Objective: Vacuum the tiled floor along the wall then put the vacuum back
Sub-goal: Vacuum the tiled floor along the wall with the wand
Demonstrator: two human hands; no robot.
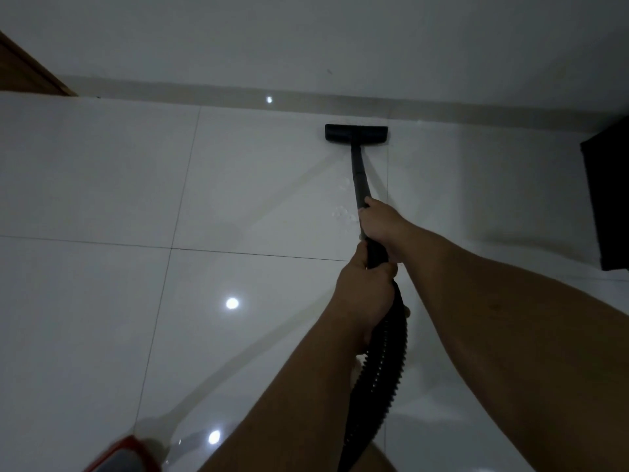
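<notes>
A black vacuum wand (358,168) runs from my hands to a flat black floor head (356,132), which rests on the glossy white tiled floor (102,185) just short of the skirting (238,97) at the foot of the white wall (306,39). My right hand (381,221) grips the wand higher up its tube. My left hand (366,287) grips the lower end, where the ribbed black hose (377,376) joins and trails down toward me. A few pale specks (343,214) lie on the tile left of the wand.
A dark piece of furniture (609,195) stands at the right edge. A brown wooden door frame (30,71) shows at the top left. A red and grey object (126,454), blurred, sits at the bottom left. Ceiling lights reflect on the tiles.
</notes>
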